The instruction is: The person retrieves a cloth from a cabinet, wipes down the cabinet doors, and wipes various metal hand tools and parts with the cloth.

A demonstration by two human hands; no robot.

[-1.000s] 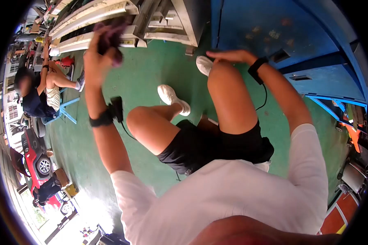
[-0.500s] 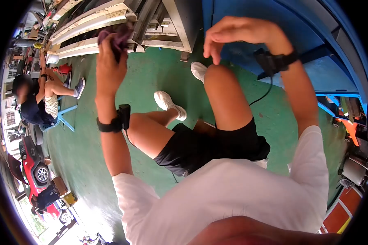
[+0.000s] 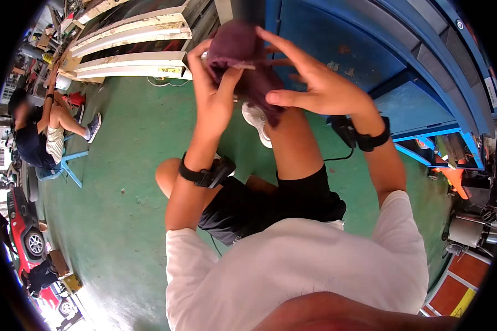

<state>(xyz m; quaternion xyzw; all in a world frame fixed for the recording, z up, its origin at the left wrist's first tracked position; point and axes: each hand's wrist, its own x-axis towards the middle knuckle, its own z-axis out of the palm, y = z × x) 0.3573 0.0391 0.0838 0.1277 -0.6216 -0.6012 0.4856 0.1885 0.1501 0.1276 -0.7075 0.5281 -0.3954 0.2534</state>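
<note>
- Moved purple cloth [image 3: 234, 44] from upper left to upper middle, between both hands.
- Gripping it in left hand [image 3: 212, 96], thumb across its front.
- Holding right hand [image 3: 328, 88] open, fingers spread, by the cloth's right edge.
- Beyond, at upper right, blue cabinet [image 3: 337, 38].
- Farther off, at left, seated person [image 3: 30, 135].
</note>
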